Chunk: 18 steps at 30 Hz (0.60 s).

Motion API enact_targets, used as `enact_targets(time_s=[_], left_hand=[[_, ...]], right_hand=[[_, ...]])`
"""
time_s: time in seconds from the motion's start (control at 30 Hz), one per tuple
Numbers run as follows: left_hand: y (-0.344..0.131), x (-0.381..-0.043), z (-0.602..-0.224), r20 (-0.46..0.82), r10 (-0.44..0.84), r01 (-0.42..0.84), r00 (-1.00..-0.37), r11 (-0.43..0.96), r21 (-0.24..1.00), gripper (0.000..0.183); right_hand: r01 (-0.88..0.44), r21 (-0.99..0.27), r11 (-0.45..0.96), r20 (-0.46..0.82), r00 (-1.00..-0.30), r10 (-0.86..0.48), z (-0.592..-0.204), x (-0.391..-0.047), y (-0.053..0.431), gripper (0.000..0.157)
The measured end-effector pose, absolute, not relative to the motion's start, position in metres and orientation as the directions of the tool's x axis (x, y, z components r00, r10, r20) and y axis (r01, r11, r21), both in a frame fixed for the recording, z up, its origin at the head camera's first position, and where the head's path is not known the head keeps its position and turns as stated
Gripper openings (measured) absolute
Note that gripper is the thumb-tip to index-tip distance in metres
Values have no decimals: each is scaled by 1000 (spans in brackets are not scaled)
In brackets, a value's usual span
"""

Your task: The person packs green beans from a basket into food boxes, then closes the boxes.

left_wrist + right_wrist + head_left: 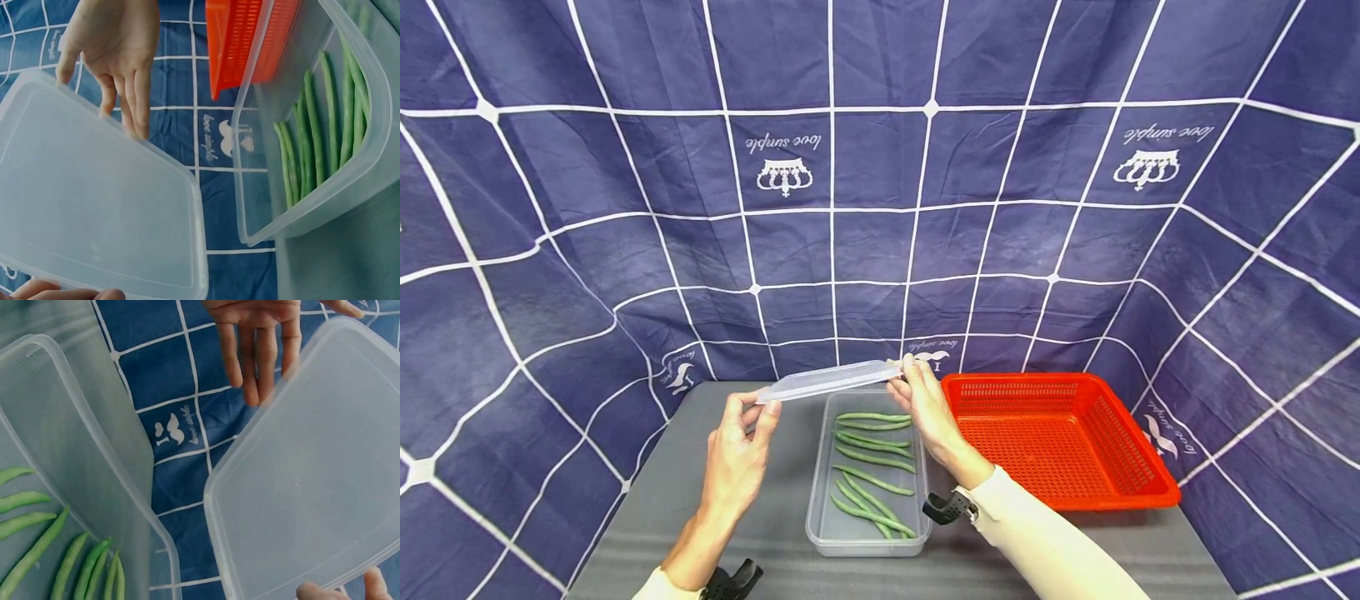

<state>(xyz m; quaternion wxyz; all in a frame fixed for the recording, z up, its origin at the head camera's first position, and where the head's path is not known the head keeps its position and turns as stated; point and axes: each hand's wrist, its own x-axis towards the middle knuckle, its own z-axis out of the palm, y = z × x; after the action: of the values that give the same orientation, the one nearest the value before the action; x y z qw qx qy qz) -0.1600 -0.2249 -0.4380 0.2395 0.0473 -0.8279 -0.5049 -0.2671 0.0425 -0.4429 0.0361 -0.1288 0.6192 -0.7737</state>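
Both hands hold a translucent plastic lid (831,380), raised and slightly tilted, with its right end higher in the head view. My left hand (737,454) pinches the left end between thumb and fingers. At the right end, my right hand (931,412) grips the edge, its fingers partly behind the lid. Below stands a clear rectangular plastic container (867,548), its top uncovered. Several green beans (874,457) lie across its bottom, spread in a loose column. In the left wrist view the lid (100,187) is apart from the container's rim (369,165).
To the right of the container stands an orange-red perforated plastic basket (1037,454), close to the right forearm. Everything rests on a grey tabletop (685,467). Blue cloth with white grid lines (880,167) hangs behind and at both sides.
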Motion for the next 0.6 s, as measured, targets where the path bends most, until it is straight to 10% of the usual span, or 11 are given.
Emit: enact_targets(time_s=[0.37, 0.6], left_hand=[[-221, -165, -459, 282, -107, 203, -953, 465, 862, 46], [-222, -170, -478, 227, 37, 223, -973, 396, 891, 70]], right_hand=[[-26, -974, -225, 69, -981, -183, -454, -268, 70, 38], [-98, -995, 18, 94, -980, -174, -465, -264, 83, 56]])
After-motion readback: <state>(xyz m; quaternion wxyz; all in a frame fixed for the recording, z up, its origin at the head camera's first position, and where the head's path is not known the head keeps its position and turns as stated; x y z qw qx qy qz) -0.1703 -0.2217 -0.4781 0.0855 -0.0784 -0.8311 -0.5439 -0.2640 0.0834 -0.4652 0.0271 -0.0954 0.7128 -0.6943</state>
